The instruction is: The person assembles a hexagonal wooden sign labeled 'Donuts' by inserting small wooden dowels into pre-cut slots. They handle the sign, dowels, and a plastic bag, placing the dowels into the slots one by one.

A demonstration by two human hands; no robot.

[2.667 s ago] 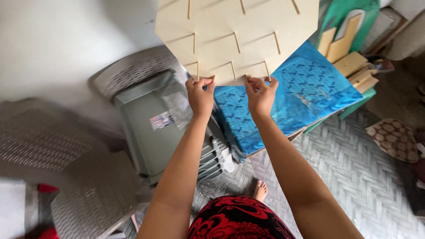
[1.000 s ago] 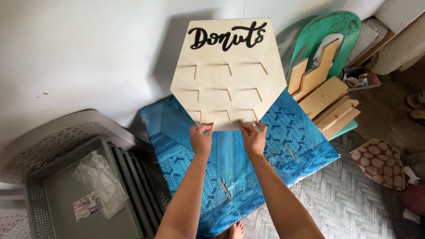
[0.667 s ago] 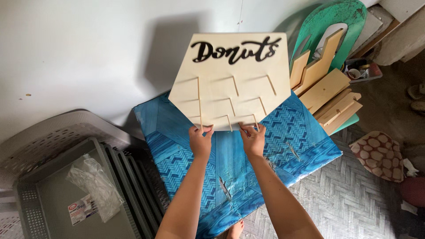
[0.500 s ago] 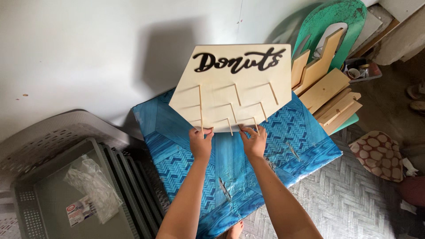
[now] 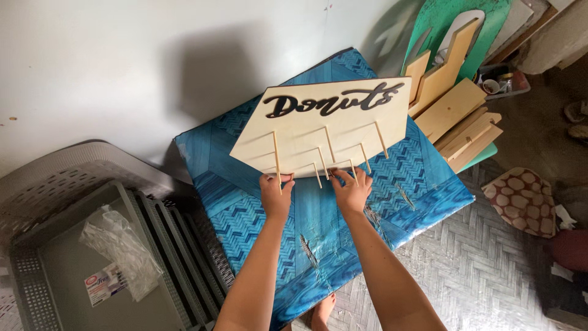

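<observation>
Head view: nearest are the person's 2 forearms, reaching up from the bottom edge, with bare toes just showing on the herringbone floor (image 5: 490,270) below them. The left hand (image 5: 275,195) and right hand (image 5: 352,191) each pinch the near edge of a pale wooden board (image 5: 318,132); the fingers of both are clamped on that edge, thumbs on top.

The board hangs tilted above a blue patterned tabletop (image 5: 257,220), far edge higher, and I cannot tell whether any corner touches it. It looks like thin plywood: stiff, light, dry enough not to slip. Thin wooden pegs (image 5: 277,160) stand out of its face in rows, and these look easy to snap, so the bare edges between pegs seem the safest grip, as both hands have it now. Dark cut-out script runs across its far part.

Left of the tabletop, grey plastic crates (image 5: 67,257) are nested, with a clear crumpled bag (image 5: 119,245) inside. Right, a spotted cushion (image 5: 520,199) lies on the floor. Farther back, more wooden pieces (image 5: 456,110) lean by a green board (image 5: 484,15) against the white wall (image 5: 122,61).

The board's underside is hidden, and the tabletop's legs cannot be seen. The small tray of items at top right is too small to make out.
</observation>
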